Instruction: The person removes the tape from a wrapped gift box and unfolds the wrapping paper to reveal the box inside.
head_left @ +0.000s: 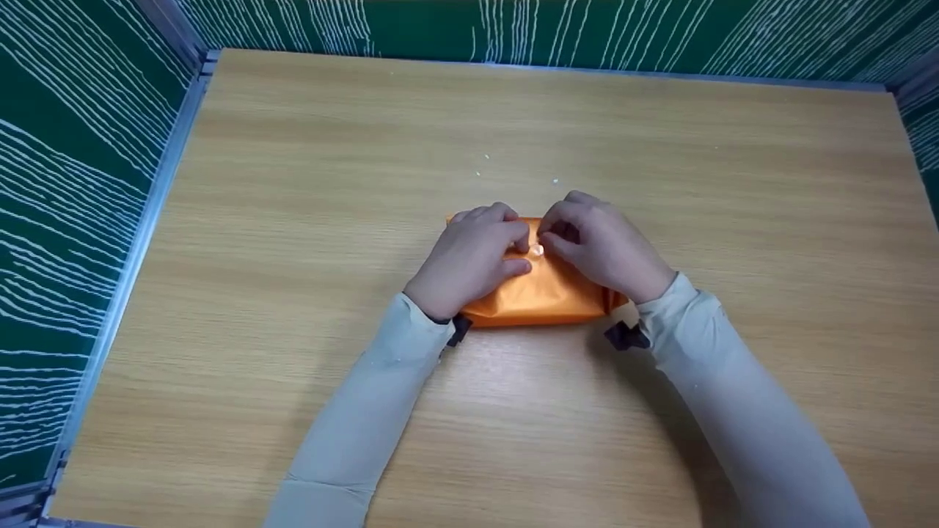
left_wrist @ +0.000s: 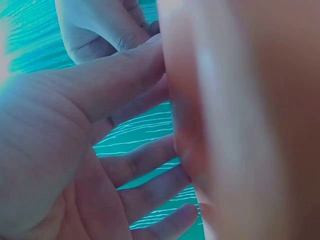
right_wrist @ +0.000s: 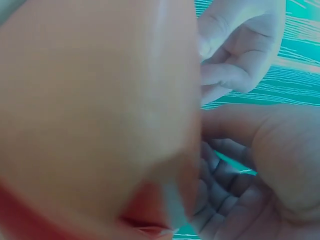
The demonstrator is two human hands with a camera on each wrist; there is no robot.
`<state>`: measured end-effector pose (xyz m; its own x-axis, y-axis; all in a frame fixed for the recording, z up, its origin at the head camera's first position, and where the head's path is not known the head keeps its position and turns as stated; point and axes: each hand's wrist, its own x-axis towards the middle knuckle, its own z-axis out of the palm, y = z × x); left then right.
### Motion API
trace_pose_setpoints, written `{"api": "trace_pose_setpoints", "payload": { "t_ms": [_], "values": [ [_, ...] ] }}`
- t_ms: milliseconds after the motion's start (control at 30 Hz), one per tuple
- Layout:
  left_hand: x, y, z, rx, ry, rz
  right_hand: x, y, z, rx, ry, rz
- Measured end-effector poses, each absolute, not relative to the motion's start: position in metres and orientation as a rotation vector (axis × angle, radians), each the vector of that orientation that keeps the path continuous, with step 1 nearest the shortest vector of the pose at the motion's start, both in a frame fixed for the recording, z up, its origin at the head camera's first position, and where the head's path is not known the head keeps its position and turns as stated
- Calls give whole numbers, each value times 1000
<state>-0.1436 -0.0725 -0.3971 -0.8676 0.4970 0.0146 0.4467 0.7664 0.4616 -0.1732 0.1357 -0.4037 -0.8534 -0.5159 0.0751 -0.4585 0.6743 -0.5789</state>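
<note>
A shiny orange pouch [head_left: 546, 297] lies on the table with a small white round piece [head_left: 537, 250] on its upper face. My left hand [head_left: 473, 257] rests on the pouch's left part, thumb and fingers spread apart beside the white piece. In the left wrist view, the fingers of that left hand [left_wrist: 100, 145] look fairly straight, their tips against the pouch [left_wrist: 225, 125]. My right hand [head_left: 605, 242] has its thumb and forefinger bent together at the pouch's surface, just right of the white piece. What lies between those fingertips is too small to make out.
Beneath everything is a wood-grain table [head_left: 293, 183]. A few tiny white scraps [head_left: 555, 180] lie beyond the pouch. Green panels [head_left: 425, 29] with white lines border the back and sides. A dark strap piece [head_left: 627, 336] hangs at the right wrist.
</note>
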Motion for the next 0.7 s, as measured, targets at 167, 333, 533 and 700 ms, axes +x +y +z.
{"api": "trace_pose_setpoints", "payload": {
  "t_ms": [167,333,533,700],
  "values": [
    [-144,-72,-395,757,2850,667,-169,137,-402,-905,2839,-921],
    [-143,-72,-392,734,2840,658,-166,139,-402,-964,2855,-925],
    [-143,-71,-392,720,2827,641,-161,142,-403,-900,2828,-947],
    [-143,-73,-391,692,2817,633,-156,152,-404,-824,2882,-890]
  ]
}}
